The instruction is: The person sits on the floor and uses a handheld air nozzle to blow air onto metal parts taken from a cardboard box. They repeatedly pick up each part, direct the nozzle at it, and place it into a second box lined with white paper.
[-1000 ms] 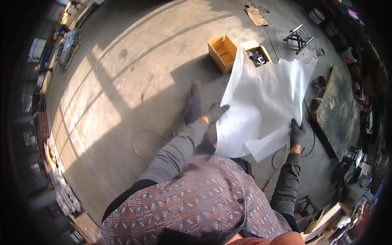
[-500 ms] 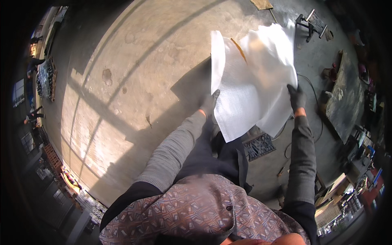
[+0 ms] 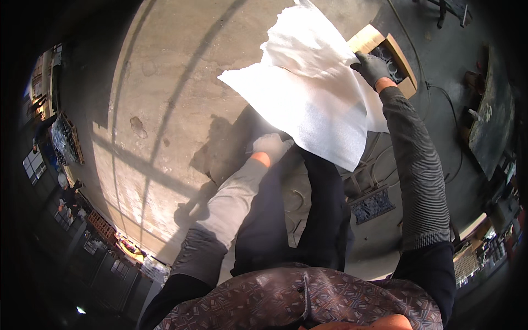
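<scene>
A large white sheet of thin packing foam (image 3: pixel 324 104) spreads in front of me, creased, with a ragged far edge. My right hand (image 3: pixel 373 69), in a grey glove, grips the sheet's right side, fingers closed on its edge. Just beyond that hand is an open cardboard box (image 3: pixel 407 71) with dark metal-looking parts inside, partly covered by the hand and sheet. My left hand (image 3: pixel 270 145), gloved and sunlit, is closed at the sheet's near left edge, with its thumb against it. The fingers of that hand are partly hidden.
Near my legs lies a dark latticed metal piece (image 3: pixel 373 207) on the floor. A cable (image 3: pixel 454 104) runs along the right, beside a large flat panel (image 3: pixel 487 121). A wrapped pallet load (image 3: pixel 65 140) and a person (image 3: pixel 67 195) are at far left.
The sheet has swung left and lowered, turning flatter. My right hand has moved forward and left with its edge. The cardboard box has come into view beside it.
</scene>
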{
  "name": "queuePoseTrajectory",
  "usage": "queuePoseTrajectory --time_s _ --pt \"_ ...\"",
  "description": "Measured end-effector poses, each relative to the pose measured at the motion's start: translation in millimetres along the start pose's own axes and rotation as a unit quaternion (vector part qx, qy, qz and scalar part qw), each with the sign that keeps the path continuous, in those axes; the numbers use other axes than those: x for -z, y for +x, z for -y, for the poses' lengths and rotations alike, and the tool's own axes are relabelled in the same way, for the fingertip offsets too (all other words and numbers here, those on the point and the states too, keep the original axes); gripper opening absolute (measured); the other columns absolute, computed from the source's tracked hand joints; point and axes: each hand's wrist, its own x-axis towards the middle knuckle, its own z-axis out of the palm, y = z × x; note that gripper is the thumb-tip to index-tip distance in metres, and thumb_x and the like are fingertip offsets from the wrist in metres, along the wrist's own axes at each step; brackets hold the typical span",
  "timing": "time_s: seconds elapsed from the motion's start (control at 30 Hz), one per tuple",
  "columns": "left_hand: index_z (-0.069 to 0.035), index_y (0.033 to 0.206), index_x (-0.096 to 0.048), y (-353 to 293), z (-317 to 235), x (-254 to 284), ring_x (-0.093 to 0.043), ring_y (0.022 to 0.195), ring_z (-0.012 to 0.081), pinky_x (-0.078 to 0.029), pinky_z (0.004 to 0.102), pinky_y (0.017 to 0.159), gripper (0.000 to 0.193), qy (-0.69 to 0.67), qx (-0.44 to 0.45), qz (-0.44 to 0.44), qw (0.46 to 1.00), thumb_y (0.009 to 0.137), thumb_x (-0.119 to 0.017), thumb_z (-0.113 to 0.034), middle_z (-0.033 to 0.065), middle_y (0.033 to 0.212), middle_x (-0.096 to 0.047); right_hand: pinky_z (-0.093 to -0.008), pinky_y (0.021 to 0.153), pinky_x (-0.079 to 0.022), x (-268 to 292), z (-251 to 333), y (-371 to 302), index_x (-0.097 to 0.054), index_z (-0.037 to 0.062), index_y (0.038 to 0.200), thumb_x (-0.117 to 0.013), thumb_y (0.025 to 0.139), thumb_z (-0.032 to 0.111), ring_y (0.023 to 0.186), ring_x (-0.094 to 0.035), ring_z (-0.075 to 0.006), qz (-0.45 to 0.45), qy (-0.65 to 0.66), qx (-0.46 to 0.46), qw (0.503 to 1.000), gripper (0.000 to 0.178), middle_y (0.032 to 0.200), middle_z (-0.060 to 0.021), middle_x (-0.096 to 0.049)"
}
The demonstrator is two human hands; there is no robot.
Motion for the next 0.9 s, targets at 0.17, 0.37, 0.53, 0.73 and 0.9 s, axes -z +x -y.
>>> queuePoseTrajectory --time_s 0.17,0.37,0.53,0.73,0.9 --pt "-0.017 0.113 -0.070 87.8 -57.6 58.0 -0.068 0.092 0.0234 -0.052 0.0432 0.086 0.021 0.190 -0.343 -0.302 0.869 0.098 -0.064 -0.031 0.0027 0.092 -0.070 -0.0460 0.092 -0.055 -53.5 -2.9 33.8 -0.061 0.0147 0.135 -0.073 0.094 0.041 0.110 -0.069 -0.0344 0.025 -0.034 -0.007 0.999 0.050 0.123 -0.0151 -0.070" --pt "-0.020 0.147 -0.054 236.1 -103.3 56.7 -0.042 0.147 0.0243 -0.034 0.0521 0.116 0.059 0.473 -0.417 -0.084 0.771 0.094 -0.067 -0.044 0.0039 0.161 -0.045 -0.0464 0.103 -0.048 -60.8 66.7 -57.3 -0.057 0.0199 0.143 -0.076 0.090 0.028 0.124 -0.059 -0.0345 -0.182 0.136 -0.068 0.971 0.057 0.133 -0.0110 -0.064" --pt "-0.022 0.158 -0.045 295.6 -92.9 52.4 -0.028 0.155 0.0300 -0.019 0.0611 0.124 0.078 0.521 -0.440 -0.083 0.726 0.092 -0.065 -0.057 0.0049 0.167 -0.037 -0.0473 0.107 -0.047 -159.4 97.9 -45.9 -0.060 0.0164 0.139 -0.068 0.092 0.027 0.129 -0.056 -0.0346 0.079 0.135 -0.199 0.967 0.049 0.135 -0.0135 -0.063" --pt "-0.023 0.167 -0.025 366.6 -92.9 36.0 -0.009 0.162 0.0309 -0.005 0.0607 0.127 0.091 0.597 -0.354 -0.050 0.718 0.091 -0.060 -0.059 0.0050 0.175 -0.018 -0.0454 0.113 -0.043 -273.0 65.7 7.3 -0.055 0.0124 0.147 -0.057 0.101 0.030 0.137 -0.051 -0.0383 0.217 0.195 -0.324 0.900 0.049 0.150 -0.0166 -0.056" --pt "-0.014 0.156 -0.047 390.6 -86.5 32.6 -0.043 0.148 0.0287 -0.029 0.0429 0.123 0.071 0.456 -0.320 0.088 0.826 0.096 -0.058 -0.051 0.0113 0.160 -0.048 -0.0441 0.113 -0.043 -318.5 57.6 13.4 -0.055 0.0114 0.147 -0.056 0.102 0.030 0.137 -0.051 -0.0377 0.186 0.242 -0.350 0.886 0.048 0.150 -0.0169 -0.056"
